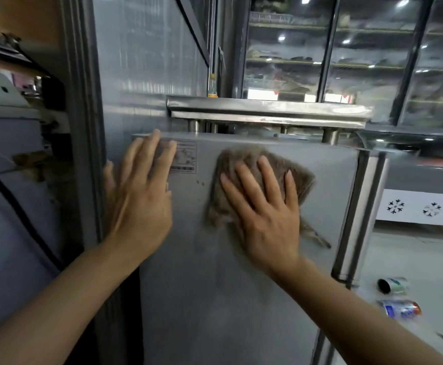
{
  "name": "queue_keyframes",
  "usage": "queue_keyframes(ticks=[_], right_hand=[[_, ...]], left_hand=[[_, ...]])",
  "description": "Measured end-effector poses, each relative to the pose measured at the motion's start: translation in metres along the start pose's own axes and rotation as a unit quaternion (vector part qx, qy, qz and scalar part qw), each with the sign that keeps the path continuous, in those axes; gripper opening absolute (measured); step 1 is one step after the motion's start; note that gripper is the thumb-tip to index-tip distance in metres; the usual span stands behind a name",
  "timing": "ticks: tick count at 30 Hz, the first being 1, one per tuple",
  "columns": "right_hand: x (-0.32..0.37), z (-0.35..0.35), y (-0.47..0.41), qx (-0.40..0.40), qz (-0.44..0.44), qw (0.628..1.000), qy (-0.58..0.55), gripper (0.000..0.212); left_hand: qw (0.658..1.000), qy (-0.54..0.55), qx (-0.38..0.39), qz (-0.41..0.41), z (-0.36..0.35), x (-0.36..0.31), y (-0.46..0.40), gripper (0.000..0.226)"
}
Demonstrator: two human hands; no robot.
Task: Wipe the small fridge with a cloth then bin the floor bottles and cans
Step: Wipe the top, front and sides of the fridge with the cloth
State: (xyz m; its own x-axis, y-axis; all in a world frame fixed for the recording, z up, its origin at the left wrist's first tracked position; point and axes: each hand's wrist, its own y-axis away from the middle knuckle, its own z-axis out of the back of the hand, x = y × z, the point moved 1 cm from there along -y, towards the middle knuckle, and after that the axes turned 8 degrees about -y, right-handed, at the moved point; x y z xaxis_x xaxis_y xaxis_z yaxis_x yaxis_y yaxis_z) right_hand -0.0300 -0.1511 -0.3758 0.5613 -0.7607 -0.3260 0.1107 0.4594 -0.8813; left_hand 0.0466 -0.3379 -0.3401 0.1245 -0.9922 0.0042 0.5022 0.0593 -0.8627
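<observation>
The small fridge [215,299] is a grey metal box; its flat side panel fills the middle of the view. My right hand [265,204] lies flat, fingers spread, pressing a brown-grey cloth [244,156] against the upper part of that panel. My left hand [141,196] rests flat and open on the panel's upper left corner, partly covering a white label [186,156]. Two cans lie on the floor at lower right: a green-white can [393,285] and a blue-red can [399,309].
A steel shelf on short posts [268,109] sits over the fridge top. A tall steel cabinet [146,61] stands behind on the left. Glass-door display coolers [347,54] fill the back. A black cable [17,206] runs down at left. Pale floor [413,259] lies to the right.
</observation>
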Motion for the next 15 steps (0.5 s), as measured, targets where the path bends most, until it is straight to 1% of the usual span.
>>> queue_keyframes(ticks=[3, 4, 6, 8, 11, 13, 14, 15], right_hand=[[0.029, -0.014, 0.055, 0.097, 0.128, 0.987, 0.004, 0.056], [0.032, -0.015, 0.064, 0.122, 0.151, 0.981, 0.009, 0.056], [0.030, -0.013, 0.063, 0.141, 0.172, 0.975, 0.018, 0.060], [0.023, -0.006, 0.039, 0.123, 0.164, 0.979, 0.023, 0.063], [0.016, 0.001, -0.023, 0.054, 0.080, 0.995, 0.010, 0.063], [0.022, 0.000, -0.050, 0.028, 0.030, 0.999, 0.009, 0.059], [0.028, -0.003, -0.052, 0.026, 0.020, 0.999, 0.007, 0.058], [0.035, -0.008, -0.045, 0.030, 0.029, 0.999, 0.005, 0.058]], left_hand=[[1.000, 0.017, 0.021, -0.010, -0.002, 0.006, 0.011, 0.078], [0.999, 0.017, 0.028, -0.010, -0.002, 0.008, 0.015, 0.078], [0.999, 0.012, 0.045, -0.003, -0.001, 0.014, 0.022, 0.078], [0.998, 0.028, 0.053, 0.019, 0.001, 0.023, 0.024, 0.078], [0.991, 0.107, 0.065, 0.058, -0.001, 0.035, 0.022, 0.079], [0.983, 0.166, 0.063, 0.051, -0.005, 0.037, 0.024, 0.079], [0.980, 0.184, 0.056, 0.043, -0.007, 0.036, 0.026, 0.078], [0.978, 0.197, 0.049, 0.038, -0.009, 0.034, 0.029, 0.078]])
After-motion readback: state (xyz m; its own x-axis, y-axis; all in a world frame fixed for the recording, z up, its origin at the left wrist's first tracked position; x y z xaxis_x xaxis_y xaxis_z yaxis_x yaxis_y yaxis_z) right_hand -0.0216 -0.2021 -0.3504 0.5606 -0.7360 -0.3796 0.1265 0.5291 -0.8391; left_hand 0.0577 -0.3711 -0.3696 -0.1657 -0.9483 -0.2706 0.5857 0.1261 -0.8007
